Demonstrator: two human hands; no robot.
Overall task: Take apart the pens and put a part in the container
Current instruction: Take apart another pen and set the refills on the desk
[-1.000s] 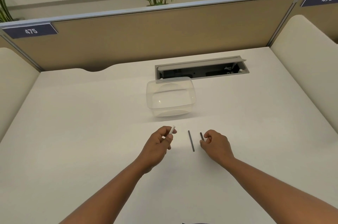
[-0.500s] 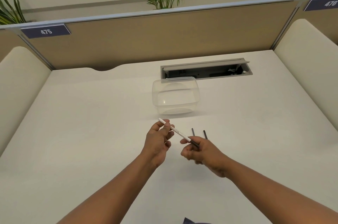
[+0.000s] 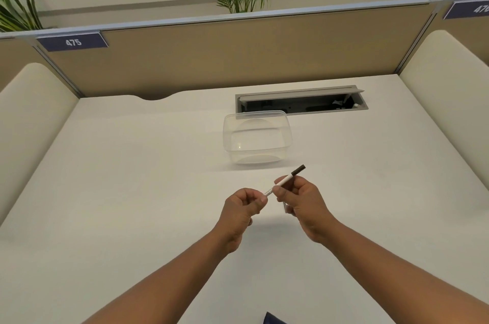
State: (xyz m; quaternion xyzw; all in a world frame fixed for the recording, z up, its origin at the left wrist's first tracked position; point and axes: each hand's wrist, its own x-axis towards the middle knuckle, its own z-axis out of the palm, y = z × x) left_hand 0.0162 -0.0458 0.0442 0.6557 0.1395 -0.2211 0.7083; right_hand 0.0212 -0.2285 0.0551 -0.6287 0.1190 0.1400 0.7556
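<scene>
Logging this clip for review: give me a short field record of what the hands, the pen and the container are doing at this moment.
left hand: pinches the pen's near end
right hand: grips the pen's middle
pen: white barrel, dark far end, held above the desk, tilted up toward the container
container: clear, open, nothing visible inside, beyond the hands
other pen parts: mostly hidden by the right hand

Two forearms enter from the bottom edge, both bare up to the frame edge; no sleeve shows. Left hand (image 3: pixel 242 206) and right hand (image 3: pixel 301 200): short nails. Dark blue scrap of clothing (image 3: pixel 274 319) at bottom centre.
</scene>
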